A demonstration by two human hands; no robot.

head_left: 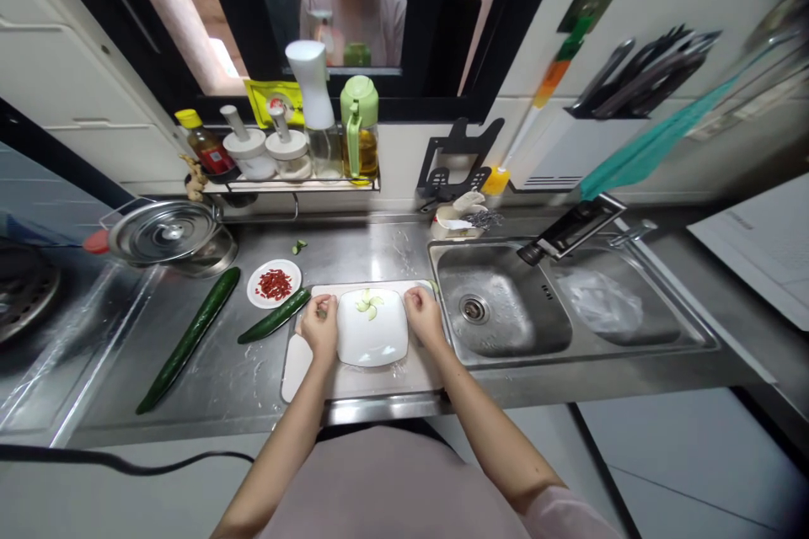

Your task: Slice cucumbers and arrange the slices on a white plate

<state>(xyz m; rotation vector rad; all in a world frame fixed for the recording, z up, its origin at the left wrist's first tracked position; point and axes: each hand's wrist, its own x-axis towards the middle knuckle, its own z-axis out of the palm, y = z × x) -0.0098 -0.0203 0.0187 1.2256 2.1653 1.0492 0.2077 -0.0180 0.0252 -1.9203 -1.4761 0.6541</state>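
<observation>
A white square plate (372, 343) sits on the pale cutting board (302, 376), with several thin pale-green slices (368, 303) fanned out near its far edge. My left hand (319, 327) is curled closed at the plate's left side; a bit of green shows among its fingers, too small to name surely. On the opposite side, my right hand (425, 317) is also closed, its fingertips bent in by the plate's upper right corner. Whatever it holds, if anything, is hidden. Left of my left hand lies a cut cucumber (275, 317), its end close to the board.
A whole cucumber (190, 341) and a small plate of chopped red pieces (274, 284) lie to the left. Beyond them stands a lidded steel pot (170, 234). The double sink (506, 303) is right of the board. Bottles and jars (291, 153) line a rack behind.
</observation>
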